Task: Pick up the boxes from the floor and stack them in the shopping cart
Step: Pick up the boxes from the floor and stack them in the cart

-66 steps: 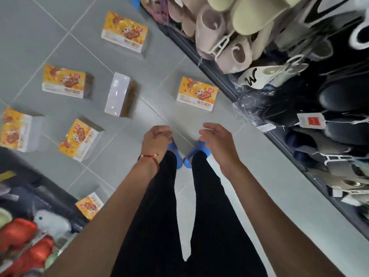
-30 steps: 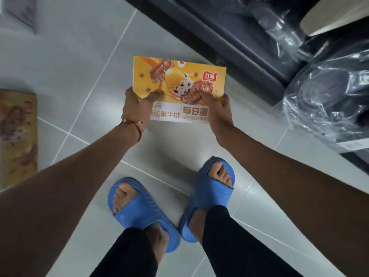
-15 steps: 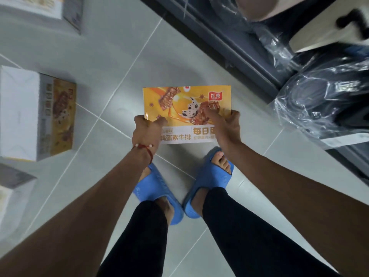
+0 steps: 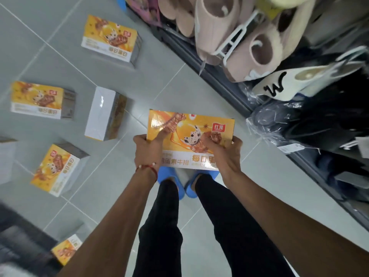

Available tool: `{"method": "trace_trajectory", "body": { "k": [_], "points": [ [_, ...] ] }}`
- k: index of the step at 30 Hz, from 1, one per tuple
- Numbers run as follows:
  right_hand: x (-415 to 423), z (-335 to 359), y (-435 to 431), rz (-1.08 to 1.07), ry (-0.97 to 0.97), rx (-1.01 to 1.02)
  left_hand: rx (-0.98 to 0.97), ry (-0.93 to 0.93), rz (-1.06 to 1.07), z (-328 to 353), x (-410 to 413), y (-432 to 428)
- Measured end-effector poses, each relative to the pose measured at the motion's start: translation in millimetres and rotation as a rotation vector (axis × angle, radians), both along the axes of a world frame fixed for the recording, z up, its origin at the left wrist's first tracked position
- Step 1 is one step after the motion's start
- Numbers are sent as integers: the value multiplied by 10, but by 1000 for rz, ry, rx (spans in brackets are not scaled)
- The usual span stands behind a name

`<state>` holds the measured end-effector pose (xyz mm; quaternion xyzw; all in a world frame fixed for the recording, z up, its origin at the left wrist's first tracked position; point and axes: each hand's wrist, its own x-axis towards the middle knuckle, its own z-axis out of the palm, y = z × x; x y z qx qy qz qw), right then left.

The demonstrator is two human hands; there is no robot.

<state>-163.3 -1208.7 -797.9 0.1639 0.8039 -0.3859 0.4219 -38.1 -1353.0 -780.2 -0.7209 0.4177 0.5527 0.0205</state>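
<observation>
Both hands, left (image 4: 147, 150) and right (image 4: 224, 151), clamp the glossy orange cardboard box (image 4: 189, 134) by its near edge, above the grey tiled floor (image 4: 199, 86). Its slick wrap could let it slip; the cart isn't visible.

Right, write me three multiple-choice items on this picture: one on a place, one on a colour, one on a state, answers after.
1. Where is the held box? A. on a rack B. in the air over the person's feet C. flat on the floor
2. What colour are the slippers? A. blue B. red C. white
3. What is the left hand doing? A. hanging open B. gripping the box's left edge C. resting on the floor
Answers: 1 B, the right hand and the left hold it above the slippers; 2 A, blue toes show beneath the box; 3 B, its thumb lies across the printed face.
</observation>
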Motion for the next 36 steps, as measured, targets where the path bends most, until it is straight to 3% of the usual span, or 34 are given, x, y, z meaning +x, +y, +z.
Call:
{"method": "trace_trajectory", "body": {
  "k": [6, 17, 26, 36],
  "points": [
    [-70, 1248, 29, 105, 36, -5, -65, 53, -41, 1220, -24, -17],
    [-247, 2905, 217, -4, 11, -230, -134, 198, -169, 2978, -169, -13],
    [-30, 3684, 268, -174, 92, -377, -93, 359, -325, 3478, -17, -32],
    [734, 3870, 399, -476, 162, -465, 39, 338, -678, 3715, 33, -281]
  ]
}}
